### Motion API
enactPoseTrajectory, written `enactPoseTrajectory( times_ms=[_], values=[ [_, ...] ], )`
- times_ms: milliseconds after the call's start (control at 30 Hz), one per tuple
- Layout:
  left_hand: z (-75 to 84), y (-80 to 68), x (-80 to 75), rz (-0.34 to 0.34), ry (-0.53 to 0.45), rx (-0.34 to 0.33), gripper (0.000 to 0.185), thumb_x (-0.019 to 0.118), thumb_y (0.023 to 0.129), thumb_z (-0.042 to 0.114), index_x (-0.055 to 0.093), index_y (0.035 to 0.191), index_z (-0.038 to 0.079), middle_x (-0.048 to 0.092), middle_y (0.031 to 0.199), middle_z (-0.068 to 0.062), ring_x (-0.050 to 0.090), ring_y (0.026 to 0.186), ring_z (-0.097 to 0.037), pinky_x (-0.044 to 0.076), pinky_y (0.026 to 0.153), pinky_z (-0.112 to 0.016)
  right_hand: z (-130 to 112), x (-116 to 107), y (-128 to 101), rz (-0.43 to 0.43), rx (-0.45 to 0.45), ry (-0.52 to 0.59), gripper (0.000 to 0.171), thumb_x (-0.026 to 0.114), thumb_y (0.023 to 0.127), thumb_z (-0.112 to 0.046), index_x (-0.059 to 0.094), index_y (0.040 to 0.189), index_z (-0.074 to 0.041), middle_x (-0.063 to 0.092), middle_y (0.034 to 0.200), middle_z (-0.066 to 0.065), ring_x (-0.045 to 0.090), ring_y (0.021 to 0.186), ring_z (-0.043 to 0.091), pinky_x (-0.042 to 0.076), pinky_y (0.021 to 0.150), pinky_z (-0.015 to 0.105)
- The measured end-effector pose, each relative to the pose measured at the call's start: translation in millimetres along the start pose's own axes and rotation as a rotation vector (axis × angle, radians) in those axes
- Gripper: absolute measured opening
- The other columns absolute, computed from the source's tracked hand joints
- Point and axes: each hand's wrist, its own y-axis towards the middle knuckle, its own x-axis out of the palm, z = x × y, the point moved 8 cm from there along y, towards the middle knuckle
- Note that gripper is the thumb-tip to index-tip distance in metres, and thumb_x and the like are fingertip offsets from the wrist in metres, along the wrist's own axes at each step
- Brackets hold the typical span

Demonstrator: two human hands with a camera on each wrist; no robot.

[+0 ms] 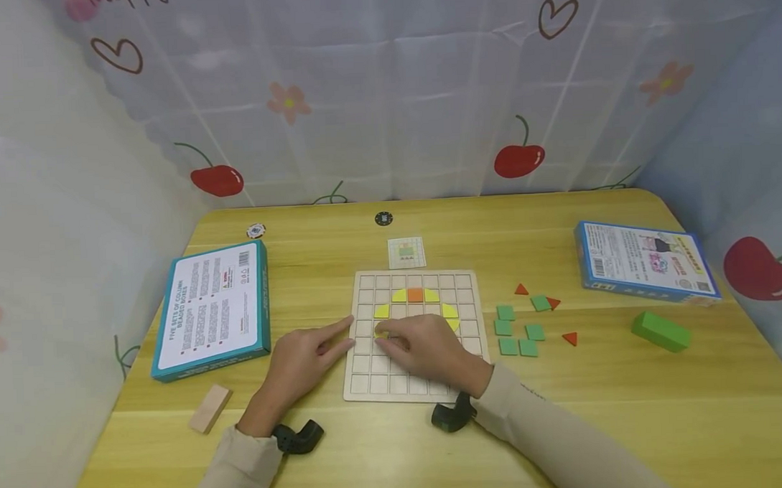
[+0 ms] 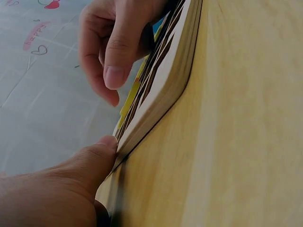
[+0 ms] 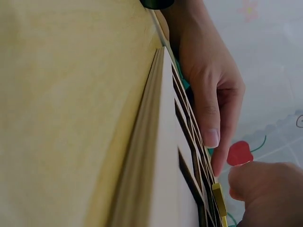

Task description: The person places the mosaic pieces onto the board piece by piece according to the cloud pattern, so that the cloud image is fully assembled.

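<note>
We see the left hand [image 1: 302, 362] lying on the counter [image 1: 398, 445] with its index finger stretched out so the tip presses the left edge of the wooden grid board [image 1: 412, 334], the other fingers loosely curled and holding nothing — a bracing touch, we judge, that keeps the board from sliding. The right hand [image 1: 430, 349] rests over the middle of the board, fingers bent down onto a yellow piece [image 1: 382, 333] at the lower left of the pattern; whether it pinches the piece or only pushes it into its cell we cannot tell. That piece belongs to a ring of yellow pieces around an orange square [image 1: 415, 295] in the upper rows. Just beyond the board lies a small pattern card [image 1: 406, 253], near enough to read while working. To the right, loose green squares [image 1: 517, 331] and red triangles [image 1: 542, 312] are scattered within easy reach, with a green block [image 1: 660, 331] and a blue box [image 1: 644, 262] further out. On the left sit a teal box [image 1: 212, 308] and a pale wooden block [image 1: 210, 407]. The counter is yellow wood grain — fenced on three sides by a translucent curtain [image 1: 386, 93] printed with cherries, hearts and flowers.
</note>
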Motion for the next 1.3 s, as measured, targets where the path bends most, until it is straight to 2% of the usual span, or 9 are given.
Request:
enactPoseTrajectory(
  times_ms=[67, 233, 400, 667, 867, 1000, 1067, 1300],
  values=[
    [-0.1, 0.5, -0.4, 0.002, -0.006, -0.001, 0.041, 0.068, 0.098, 0.046, 0.068, 0.136, 0.031, 0.029, 0.050, 0.018, 0.021, 0.049, 0.001, 0.025, 0.047, -0.026, -1.4, -0.8, 0.2, 0.011, -0.011, 0.020, 0.012, 0.073, 0.095, -0.024, 0.079, 0.103, -0.017, 0.070, 0.077, -0.012, 0.048, 0.057, -0.004, 0.043, 0.056, 0.014],
    [-0.2, 1.0, -0.9, 0.000, -0.017, -0.007, 0.041, 0.068, 0.098, 0.046, 0.068, 0.136, 0.031, 0.028, 0.050, 0.018, 0.021, 0.049, 0.001, 0.025, 0.047, -0.026, -0.1, -1.1, 1.3, 0.015, 0.013, 0.010, 0.008, 0.073, 0.095, -0.022, 0.080, 0.100, -0.019, 0.070, 0.078, -0.012, 0.051, 0.059, -0.003, 0.048, 0.063, 0.016],
    [-1.2, 0.3, 0.7, -0.009, -0.010, -0.011, 0.042, 0.068, 0.098, 0.046, 0.068, 0.137, 0.031, 0.029, 0.050, 0.018, 0.021, 0.049, 0.001, 0.025, 0.048, -0.025, 2.2, 2.9, 1.6, -0.012, 0.037, 0.002, 0.014, 0.075, 0.095, -0.029, 0.080, 0.104, -0.019, 0.071, 0.079, -0.012, 0.049, 0.057, -0.003, 0.046, 0.059, 0.015],
    [-2.4, -1.5, 0.3, 0.000, -0.012, -0.009, 0.041, 0.068, 0.098, 0.046, 0.068, 0.136, 0.031, 0.030, 0.051, 0.017, 0.022, 0.049, 0.001, 0.025, 0.047, -0.025, 3.7, 3.0, 1.7, -0.017, 0.081, -0.017, 0.014, 0.072, 0.096, -0.021, 0.080, 0.107, -0.018, 0.062, 0.070, -0.015, 0.048, 0.058, -0.001, 0.043, 0.057, 0.015],
    [-2.0, -1.7, -1.1, 0.010, -0.009, 0.000, 0.041, 0.069, 0.098, 0.045, 0.069, 0.136, 0.030, 0.030, 0.051, 0.017, 0.021, 0.048, 0.001, 0.024, 0.047, -0.025, 6.3, 4.1, 1.9, -0.016, 0.107, -0.008, 0.015, 0.071, 0.097, -0.023, 0.080, 0.108, -0.018, 0.055, 0.065, -0.017, 0.045, 0.054, -0.001, 0.041, 0.054, 0.016],
    [-1.6, -3.6, 0.7, 0.006, -0.005, -0.003, 0.041, 0.068, 0.098, 0.047, 0.069, 0.136, 0.030, 0.030, 0.051, 0.017, 0.022, 0.048, 0.001, 0.024, 0.047, -0.025, 7.2, 0.9, -2.3, 0.025, 0.121, 0.039, 0.017, 0.071, 0.097, -0.023, 0.079, 0.110, -0.017, 0.047, 0.058, -0.017, 0.038, 0.051, -0.002, 0.035, 0.049, 0.017],
    [-1.2, -4.1, 1.6, 0.005, -0.002, -0.002, 0.042, 0.068, 0.098, 0.048, 0.069, 0.136, 0.031, 0.031, 0.051, 0.017, 0.022, 0.048, 0.001, 0.024, 0.047, -0.025, 5.2, -4.2, -5.0, 0.060, 0.114, 0.060, 0.016, 0.072, 0.095, -0.021, 0.080, 0.109, -0.016, 0.049, 0.059, -0.017, 0.037, 0.051, -0.003, 0.035, 0.049, 0.017],
    [0.8, -1.0, 0.4, 0.003, -0.001, 0.003, 0.041, 0.068, 0.098, 0.048, 0.068, 0.136, 0.032, 0.031, 0.051, 0.017, 0.023, 0.049, 0.000, 0.025, 0.048, -0.025, 0.8, -32.2, -28.2, 0.151, 0.080, 0.021, 0.013, 0.075, 0.091, -0.017, 0.080, 0.104, -0.017, 0.042, 0.057, -0.016, 0.033, 0.052, -0.002, 0.032, 0.048, 0.017]
  ],
)
